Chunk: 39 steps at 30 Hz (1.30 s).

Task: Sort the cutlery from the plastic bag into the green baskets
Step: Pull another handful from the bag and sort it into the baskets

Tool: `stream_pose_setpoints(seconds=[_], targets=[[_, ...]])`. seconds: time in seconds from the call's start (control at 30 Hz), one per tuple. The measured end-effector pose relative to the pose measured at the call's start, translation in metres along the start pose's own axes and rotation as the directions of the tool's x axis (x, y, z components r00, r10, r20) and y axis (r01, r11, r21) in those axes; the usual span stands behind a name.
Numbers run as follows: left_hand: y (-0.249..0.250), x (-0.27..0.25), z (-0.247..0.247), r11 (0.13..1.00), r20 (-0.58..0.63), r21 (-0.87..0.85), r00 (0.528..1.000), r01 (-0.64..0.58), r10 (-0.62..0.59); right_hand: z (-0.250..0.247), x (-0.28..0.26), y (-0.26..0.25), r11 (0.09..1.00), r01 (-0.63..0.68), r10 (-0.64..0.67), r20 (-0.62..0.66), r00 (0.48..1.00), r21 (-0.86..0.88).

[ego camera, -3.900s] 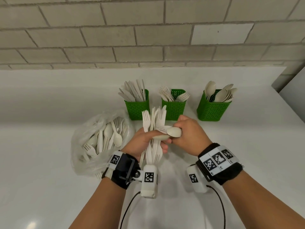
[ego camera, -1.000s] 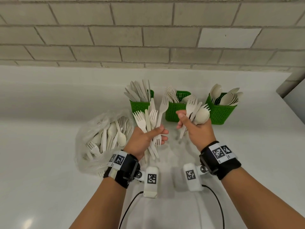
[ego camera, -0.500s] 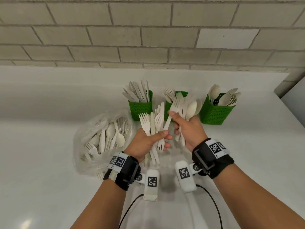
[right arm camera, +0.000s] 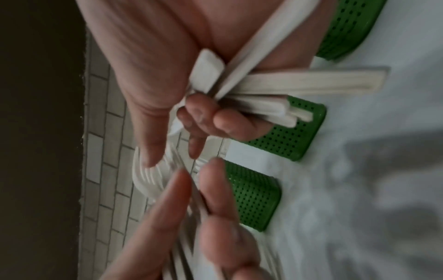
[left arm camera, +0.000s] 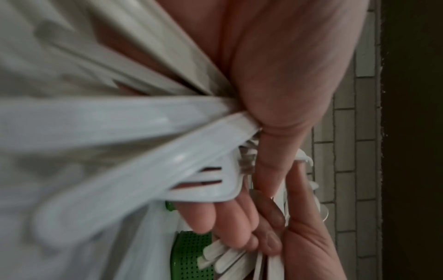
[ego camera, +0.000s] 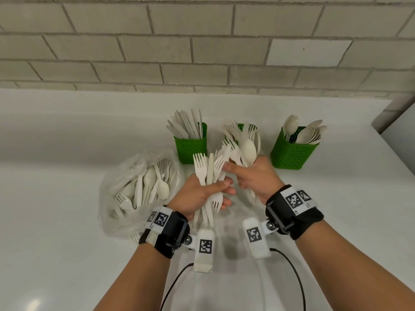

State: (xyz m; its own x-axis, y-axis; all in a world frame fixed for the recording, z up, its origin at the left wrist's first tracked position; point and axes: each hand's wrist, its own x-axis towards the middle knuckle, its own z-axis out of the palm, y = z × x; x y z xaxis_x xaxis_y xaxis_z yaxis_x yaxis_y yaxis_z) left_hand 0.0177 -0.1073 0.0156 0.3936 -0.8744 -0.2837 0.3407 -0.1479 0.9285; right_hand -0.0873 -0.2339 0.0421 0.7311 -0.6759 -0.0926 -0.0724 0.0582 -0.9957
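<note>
My left hand [ego camera: 203, 194] grips a mixed bundle of pale plastic forks and a knife [ego camera: 210, 170], their handles [left arm camera: 120, 132] filling the left wrist view. Close beside it, my right hand [ego camera: 251, 176] holds several forks and a spoon [ego camera: 248, 151], with its thumb and forefinger reaching to the left bundle. Their handles [right arm camera: 263, 85] cross the palm in the right wrist view. Three green baskets stand behind: knives [ego camera: 190, 144], forks [ego camera: 241, 127], spoons [ego camera: 292, 153]. A clear plastic bag [ego camera: 139, 189] of cutlery lies at the left.
Everything rests on a white counter [ego camera: 67, 243] against a pale brick wall [ego camera: 202, 52]. A wall corner and grey panel [ego camera: 397, 122] stand at the far right. Black cables [ego camera: 292, 277] trail from the wrist cameras toward me.
My right hand has come back leftward from near the fork basket and now meets the left hand's bundle. The left hand has kept its grip and barely moved.
</note>
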Motion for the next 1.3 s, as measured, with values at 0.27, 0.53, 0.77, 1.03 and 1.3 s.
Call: stream_pose_setpoints(seconds=[0.27, 0.53, 0.77, 1.03, 1.3], targets=[[0.001, 0.001, -0.005, 0.997, -0.131, -0.026, 0.989, -0.067, 0.063, -0.012, 0.014, 0.012, 0.985, 0.024, 0.018, -0.238, 0.971, 0.172], [-0.002, 0.004, -0.01, 0.995, -0.16, 0.1, 0.987, 0.008, 0.008, -0.035, 0.013, 0.003, 0.871, 0.154, -0.136, 0.071, 0.988, -0.466], [0.006, 0.004, -0.001, 0.99, -0.152, -0.13, 0.987, -0.062, 0.042, -0.018, 0.015, 0.029, 0.629, 0.179, -0.182, 0.08, 0.98, -0.757], [0.006, 0.004, -0.006, 0.986, -0.172, -0.129, 0.982, -0.105, 0.083, -0.011, 0.011, 0.027, 0.974, 0.226, -0.222, -0.146, 0.964, 0.012], [0.005, 0.0, -0.004, 0.995, -0.108, -0.068, 0.992, -0.07, 0.062, -0.006, 0.007, 0.052, 1.0, -0.021, 0.02, -0.169, 0.985, -0.006]])
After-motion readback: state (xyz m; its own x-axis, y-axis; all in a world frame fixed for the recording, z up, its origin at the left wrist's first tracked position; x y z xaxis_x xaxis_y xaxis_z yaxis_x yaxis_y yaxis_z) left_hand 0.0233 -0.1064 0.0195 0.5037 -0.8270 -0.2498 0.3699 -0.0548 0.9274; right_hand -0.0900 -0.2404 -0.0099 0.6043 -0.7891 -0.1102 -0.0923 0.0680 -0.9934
